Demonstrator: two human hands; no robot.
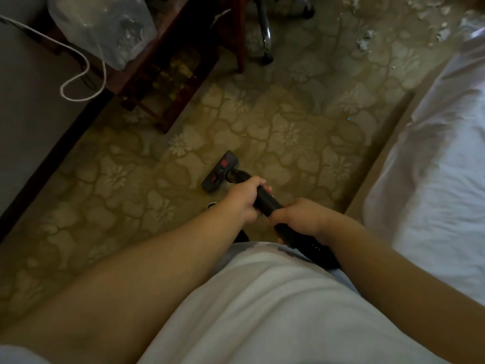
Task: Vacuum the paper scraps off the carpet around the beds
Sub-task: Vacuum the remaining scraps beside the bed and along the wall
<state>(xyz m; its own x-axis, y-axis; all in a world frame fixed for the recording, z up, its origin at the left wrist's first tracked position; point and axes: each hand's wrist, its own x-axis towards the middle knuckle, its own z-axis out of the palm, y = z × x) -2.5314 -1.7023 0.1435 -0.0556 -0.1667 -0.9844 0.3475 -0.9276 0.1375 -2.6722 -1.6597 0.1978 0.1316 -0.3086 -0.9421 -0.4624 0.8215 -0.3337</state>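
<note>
We grip the vacuum wand point(265, 203) with left hand point(244, 198) and right hand point(296, 216), fingers clenched; it points forward-left toward its floor head point(219, 172).

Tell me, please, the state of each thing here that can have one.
left hand: grips the vacuum tube.
right hand: grips the same tube, nearer the body.
floor nozzle: rests on the carpet.
paper scraps: lie uncollected on the carpet beside the bed.
white cable: hangs in a loop.
plastic bag: sits crumpled on the wooden table.
</note>
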